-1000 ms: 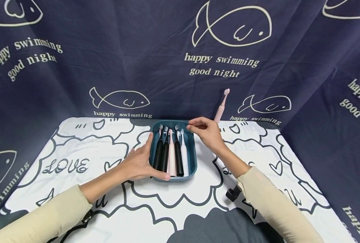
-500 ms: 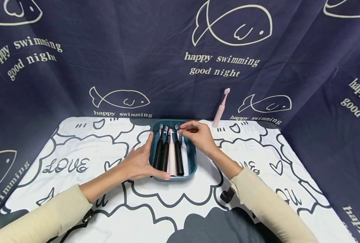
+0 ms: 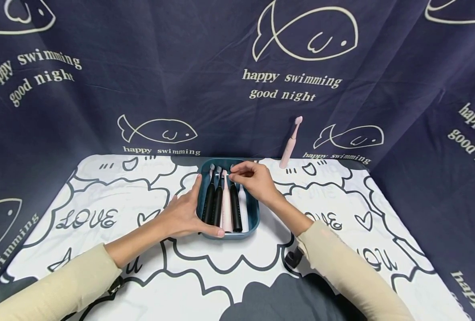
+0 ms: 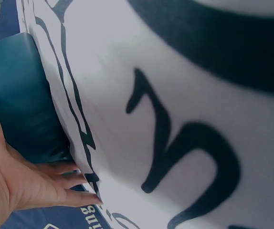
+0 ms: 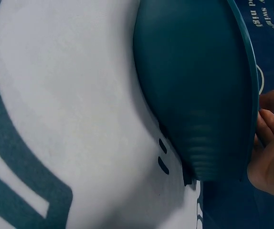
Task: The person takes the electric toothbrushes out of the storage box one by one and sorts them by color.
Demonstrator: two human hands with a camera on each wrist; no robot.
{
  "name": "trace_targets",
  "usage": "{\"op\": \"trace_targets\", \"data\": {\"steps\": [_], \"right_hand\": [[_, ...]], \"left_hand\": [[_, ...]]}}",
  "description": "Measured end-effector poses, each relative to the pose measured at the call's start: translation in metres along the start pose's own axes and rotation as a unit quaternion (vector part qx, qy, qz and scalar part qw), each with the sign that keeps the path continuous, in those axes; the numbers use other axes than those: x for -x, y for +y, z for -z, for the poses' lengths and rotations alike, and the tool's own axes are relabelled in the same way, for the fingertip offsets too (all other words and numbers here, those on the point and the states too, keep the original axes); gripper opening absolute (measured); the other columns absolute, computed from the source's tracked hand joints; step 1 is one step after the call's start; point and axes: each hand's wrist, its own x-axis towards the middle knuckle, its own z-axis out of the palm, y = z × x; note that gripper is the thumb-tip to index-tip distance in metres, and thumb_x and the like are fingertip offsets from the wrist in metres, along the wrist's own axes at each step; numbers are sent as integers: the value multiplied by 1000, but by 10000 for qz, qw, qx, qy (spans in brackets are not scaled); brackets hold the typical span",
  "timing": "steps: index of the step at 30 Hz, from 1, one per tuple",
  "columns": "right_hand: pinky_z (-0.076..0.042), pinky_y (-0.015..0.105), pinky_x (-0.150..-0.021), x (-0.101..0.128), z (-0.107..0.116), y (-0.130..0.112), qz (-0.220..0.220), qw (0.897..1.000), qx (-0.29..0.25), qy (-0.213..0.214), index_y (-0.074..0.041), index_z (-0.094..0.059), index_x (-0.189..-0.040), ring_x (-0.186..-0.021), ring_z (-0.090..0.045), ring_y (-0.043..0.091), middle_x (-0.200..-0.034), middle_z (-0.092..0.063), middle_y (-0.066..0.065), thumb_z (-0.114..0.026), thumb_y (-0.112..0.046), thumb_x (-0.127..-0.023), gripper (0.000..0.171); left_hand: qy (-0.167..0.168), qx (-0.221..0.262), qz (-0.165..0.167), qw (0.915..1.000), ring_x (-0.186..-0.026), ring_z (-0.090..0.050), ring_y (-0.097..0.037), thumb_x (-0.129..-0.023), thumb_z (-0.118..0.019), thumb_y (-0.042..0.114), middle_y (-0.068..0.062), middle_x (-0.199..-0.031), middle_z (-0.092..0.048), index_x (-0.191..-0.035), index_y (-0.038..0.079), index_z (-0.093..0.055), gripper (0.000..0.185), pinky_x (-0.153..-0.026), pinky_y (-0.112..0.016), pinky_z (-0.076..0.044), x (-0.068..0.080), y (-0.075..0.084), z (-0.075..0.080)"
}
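A dark teal bin (image 3: 255, 213) holds several electric toothbrushes side by side, heads toward the far end. Black ones (image 3: 209, 203) lie at the left, a pink one (image 3: 226, 207) in the middle, then another black toothbrush (image 3: 235, 209) and a white one (image 3: 243, 209). My left hand (image 3: 181, 216) spans the bin's near left corner, fingers straight along its side, thumb over the front rim. With thumb and forefinger close together, my right hand (image 3: 256, 180) reaches over the right rim. Its fingertips overlap the right-hand black toothbrush's head; I cannot tell whether they pinch it.
A separate pink toothbrush (image 3: 288, 151) stands upright behind the bin, to the right, near the navy fish-print curtain (image 3: 229, 111). A white cloth with black drawings (image 3: 237, 254) covers the table.
My right hand has moved left from the bin's far right rim, across the white toothbrush's head to the black one's. The left hand and the bin have stayed put.
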Motion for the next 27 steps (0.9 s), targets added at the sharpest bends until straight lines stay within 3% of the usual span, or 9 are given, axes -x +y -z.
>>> {"op": "trace_targets", "data": {"steps": [3,6,9,15,20,27], "right_hand": [[-61,22,-82,-1,-2,0,38,9999,138,-21,0,-84,-118,-93,-80,18,-111,-86,16,-87,-13,-99,23],[-61,23,-82,-2,-3,1,87,9995,302,-39,1,-84,-117,-93,-81,20,-107,-86,14,-87,-13,-98,24],[-62,25,-83,-2,-4,2,151,9990,424,-47,-1,-84,-115,-93,-82,22,-105,-87,13,-87,-13,-98,20],[-65,32,-86,1,-6,3,316,9956,877,-91,-8,-86,-115,-96,-83,22,-107,-87,9,-87,-16,-100,17],[-67,43,-95,2,-9,3,471,9887,1395,-280,-7,-85,-122,-105,-82,26,-116,-85,10,-85,-19,-102,24],[-63,48,-101,2,-12,4,602,9728,2146,-623,-5,-85,-122,-113,-77,30,-123,-79,13,-81,-23,-104,26]], "left_hand": [[-19,21,6,10000,-164,-43,-52,-64,-85,98,-22,-185,-32,-181,19,17,174,-126,-77,-39,1,1,1],[-19,17,21,10000,-163,-44,-54,-65,-85,97,-22,-184,-32,-181,19,18,174,-124,-75,-43,1,1,1],[-19,11,34,10000,-162,-45,-55,-65,-85,97,-22,-185,-32,-181,19,18,174,-122,-74,-46,1,1,2],[-31,33,52,10000,-164,-42,-54,-65,-85,97,-21,-185,-30,-181,19,18,174,-125,-77,-41,1,3,2],[22,-9,73,10000,-156,-51,-57,-63,-84,99,-23,-183,-35,-182,18,15,175,-119,-71,-50,2,4,3],[41,-19,71,10000,-155,-53,-57,-63,-85,99,-23,-182,-37,-182,18,14,175,-118,-70,-51,2,4,1]]}}
